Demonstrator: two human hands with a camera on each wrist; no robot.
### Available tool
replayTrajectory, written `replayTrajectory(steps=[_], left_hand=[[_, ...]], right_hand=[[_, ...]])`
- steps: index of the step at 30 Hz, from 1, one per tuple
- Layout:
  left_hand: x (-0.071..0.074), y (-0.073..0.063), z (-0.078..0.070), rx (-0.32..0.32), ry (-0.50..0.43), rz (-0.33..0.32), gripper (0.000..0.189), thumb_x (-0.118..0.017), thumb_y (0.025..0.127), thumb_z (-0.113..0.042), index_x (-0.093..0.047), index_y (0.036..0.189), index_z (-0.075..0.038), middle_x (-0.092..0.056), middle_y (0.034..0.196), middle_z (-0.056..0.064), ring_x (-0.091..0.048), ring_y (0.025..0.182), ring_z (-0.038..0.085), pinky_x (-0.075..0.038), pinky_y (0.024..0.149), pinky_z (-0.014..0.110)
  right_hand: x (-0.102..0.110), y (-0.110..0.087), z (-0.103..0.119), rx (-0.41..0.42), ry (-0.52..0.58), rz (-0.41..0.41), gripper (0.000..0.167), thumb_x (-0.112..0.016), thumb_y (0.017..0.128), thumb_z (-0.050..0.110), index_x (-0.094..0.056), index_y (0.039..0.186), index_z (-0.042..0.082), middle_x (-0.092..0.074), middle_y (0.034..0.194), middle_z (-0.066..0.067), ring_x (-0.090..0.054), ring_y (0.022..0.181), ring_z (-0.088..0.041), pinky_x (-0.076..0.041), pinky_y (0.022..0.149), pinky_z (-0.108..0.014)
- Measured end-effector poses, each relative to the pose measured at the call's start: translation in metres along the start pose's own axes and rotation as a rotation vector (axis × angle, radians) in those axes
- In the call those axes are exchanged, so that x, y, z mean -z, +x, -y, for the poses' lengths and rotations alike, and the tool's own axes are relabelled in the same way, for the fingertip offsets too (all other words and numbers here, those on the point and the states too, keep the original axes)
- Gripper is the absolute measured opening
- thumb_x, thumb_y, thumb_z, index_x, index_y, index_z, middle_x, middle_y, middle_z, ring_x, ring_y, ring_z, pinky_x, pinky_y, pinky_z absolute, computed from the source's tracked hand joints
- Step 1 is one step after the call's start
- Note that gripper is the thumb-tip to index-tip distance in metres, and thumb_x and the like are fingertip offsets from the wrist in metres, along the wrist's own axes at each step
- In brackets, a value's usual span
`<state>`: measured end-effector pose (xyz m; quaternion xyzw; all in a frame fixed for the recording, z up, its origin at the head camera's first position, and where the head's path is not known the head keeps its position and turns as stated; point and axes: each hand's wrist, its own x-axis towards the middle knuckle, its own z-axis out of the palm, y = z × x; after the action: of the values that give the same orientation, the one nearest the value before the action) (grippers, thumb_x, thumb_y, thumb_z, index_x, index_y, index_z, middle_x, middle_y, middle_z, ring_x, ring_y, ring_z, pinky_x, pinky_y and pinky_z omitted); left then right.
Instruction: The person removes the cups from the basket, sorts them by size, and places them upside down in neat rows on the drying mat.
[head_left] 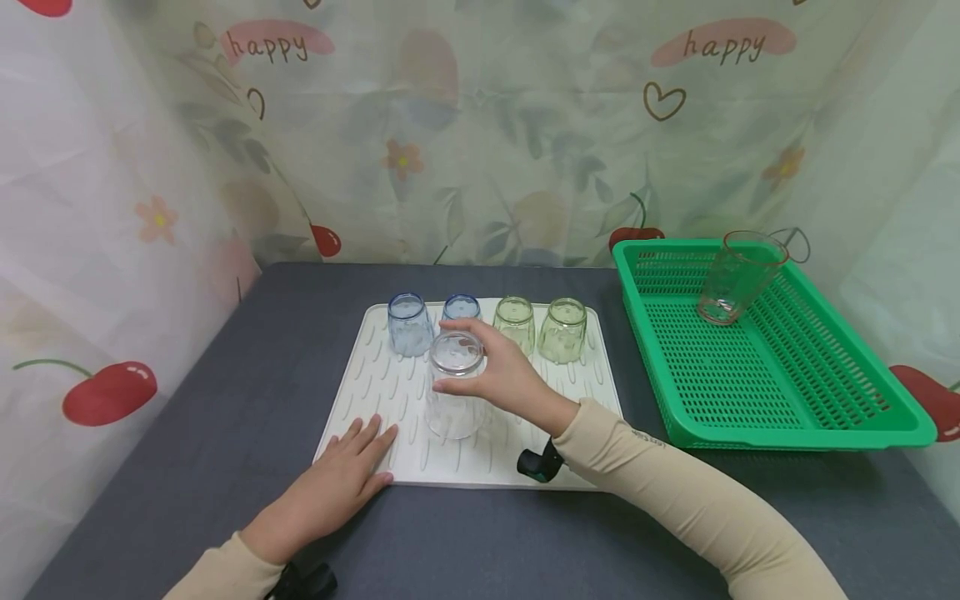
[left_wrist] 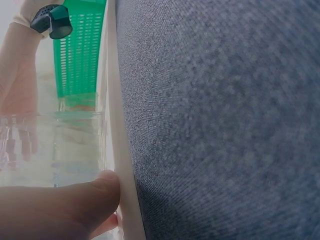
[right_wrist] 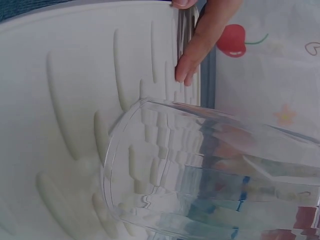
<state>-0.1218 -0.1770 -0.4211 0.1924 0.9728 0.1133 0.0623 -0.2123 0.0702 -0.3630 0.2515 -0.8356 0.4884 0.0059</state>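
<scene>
My right hand grips a clear drinking glass near its upturned base, thumb on the near side and fingers behind. The glass stands mouth down over a white ridged draining mat; its rim shows close against the ridges in the right wrist view. My left hand rests with spread fingers on the mat's front left corner, its thumb along the edge in the left wrist view. Behind the clear glass stand two blue glasses and two green glasses, all upside down. My right hand partly hides one of each colour.
To the right sits a green perforated basket holding a tilted clear mug with a pinkish rim and a handle. A dark grey cloth covers the table. Patterned curtains enclose the back and sides.
</scene>
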Motion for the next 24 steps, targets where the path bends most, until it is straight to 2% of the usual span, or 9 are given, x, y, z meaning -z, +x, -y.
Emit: replayTrajectory(steps=[18,24], left_hand=[[0.001,0.000,0.000,-0.010,0.005,0.002,0.057,-0.060,0.096,-0.030,-0.045,0.144,-0.005,-0.038,0.149,0.026,-0.032,0.138,0.048,-0.032,0.103,0.067],[0.000,-0.001,0.000,-0.034,0.007,-0.014,0.055,-0.060,0.095,-0.029,-0.046,0.143,-0.005,-0.041,0.147,0.027,-0.035,0.136,0.049,-0.034,0.101,0.067]], right_hand=[[0.004,-0.001,0.003,-0.020,0.020,0.029,0.076,-0.086,0.074,0.031,-0.050,0.140,0.022,-0.050,0.143,0.007,-0.043,0.135,-0.015,-0.038,0.109,-0.045],[0.015,-0.005,0.009,-0.010,0.047,0.029,0.073,-0.084,0.076,0.029,-0.050,0.140,0.018,-0.052,0.141,0.004,-0.046,0.133,-0.018,-0.039,0.109,-0.039]])
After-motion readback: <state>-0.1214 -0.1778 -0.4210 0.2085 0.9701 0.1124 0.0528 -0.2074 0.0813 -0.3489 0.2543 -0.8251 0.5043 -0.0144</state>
